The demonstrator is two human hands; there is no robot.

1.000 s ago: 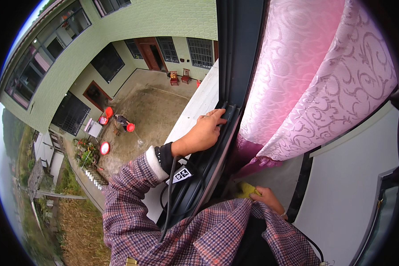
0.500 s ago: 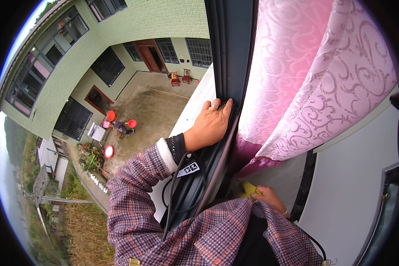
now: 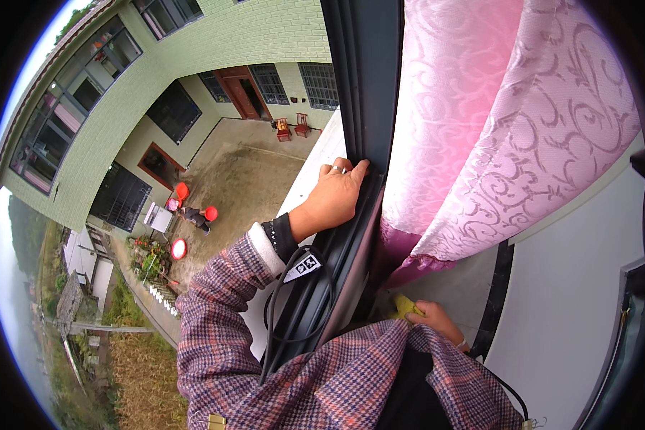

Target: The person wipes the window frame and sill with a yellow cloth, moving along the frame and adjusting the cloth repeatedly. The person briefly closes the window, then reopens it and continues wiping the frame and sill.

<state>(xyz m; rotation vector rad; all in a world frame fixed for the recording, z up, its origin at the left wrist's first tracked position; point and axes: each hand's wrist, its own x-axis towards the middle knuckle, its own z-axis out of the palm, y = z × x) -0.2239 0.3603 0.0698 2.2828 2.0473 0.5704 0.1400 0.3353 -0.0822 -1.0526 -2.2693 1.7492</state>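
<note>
At the lower corner of a dark window frame (image 3: 362,86), my left hand (image 3: 331,199) is closed, with its fingers bent and their tips pressed against the frame. A ring shows on one finger. Below the hand, the grooved window track (image 3: 319,276) runs toward me, with a black cable (image 3: 271,326) and a white tag (image 3: 302,268) lying over it. Lower down, on the room side, my right hand (image 3: 439,320) grips a yellow cloth (image 3: 406,307). My jacket hides part of that arm.
Pink patterned curtains (image 3: 523,143) hang right of the frame, gathered at the bottom. A white wall (image 3: 573,301) stands at right. Outside the window lies a courtyard (image 3: 244,179) far below, with a person (image 3: 196,218), red basins (image 3: 179,249) and two chairs (image 3: 284,130).
My left hand's fingers have curled more, the index finger drawing in from its straighter pose against the frame. The view has shifted slightly. My right hand keeps its hold on the yellow cloth.
</note>
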